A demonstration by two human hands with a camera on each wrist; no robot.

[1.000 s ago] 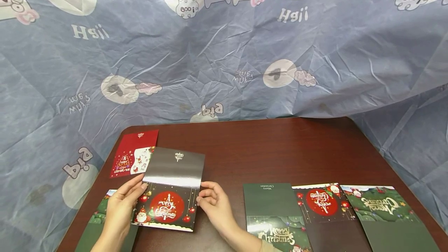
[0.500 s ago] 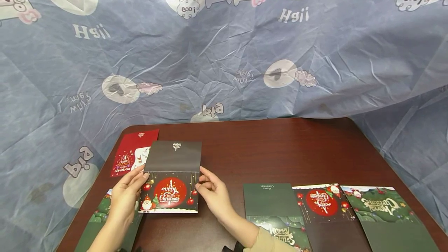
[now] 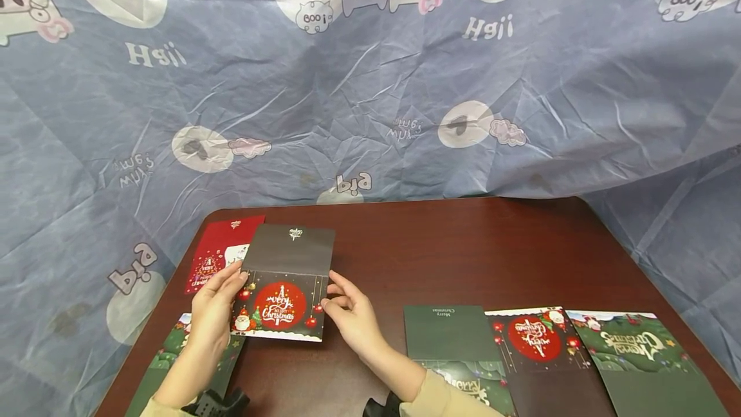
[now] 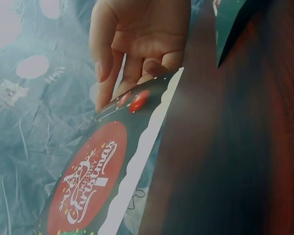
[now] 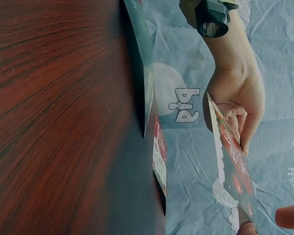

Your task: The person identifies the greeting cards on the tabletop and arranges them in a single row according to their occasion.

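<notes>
An unfolded dark Christmas card [image 3: 283, 282] is held above the table, its red circle and white lettering on the lower half. My left hand [image 3: 213, 304] grips its left edge, thumb in front. My right hand [image 3: 354, 320] holds the right edge between thumb and fingers. In the left wrist view, the right hand [image 4: 142, 39] is at the card's far end, by the red baubles. In the right wrist view, the left hand [image 5: 237, 93] grips the far end, and a right fingertip [image 5: 290, 217] shows low at the right.
Behind the held card lies a red card [image 3: 222, 246]; a green card [image 3: 168, 352] is under my left forearm. At the right lie a green card [image 3: 446, 333], a dark card [image 3: 535, 340] and another green card [image 3: 631, 346]. A patterned blue cloth [image 3: 359, 82] hangs behind the table [image 3: 463, 250].
Both hands have moved the dark card away from the table's near side, and it now overlaps more of the red card. The cards lying on the table have stayed put.
</notes>
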